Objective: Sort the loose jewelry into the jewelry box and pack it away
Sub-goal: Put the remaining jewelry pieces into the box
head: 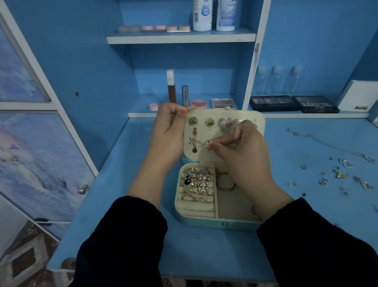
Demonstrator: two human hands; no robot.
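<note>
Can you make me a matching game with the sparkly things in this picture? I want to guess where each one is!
Things:
1. green earrings
2. rings
3. loose jewelry
4. star earring

Places:
A. lying on the blue table, to the right of the jewelry box
B. pinched by the right hand
C. pinned near the top of the lid
D. tucked in the left compartment of the jewelry box

Right pairs: 1-C, 2-D, 3-A, 4-B
</note>
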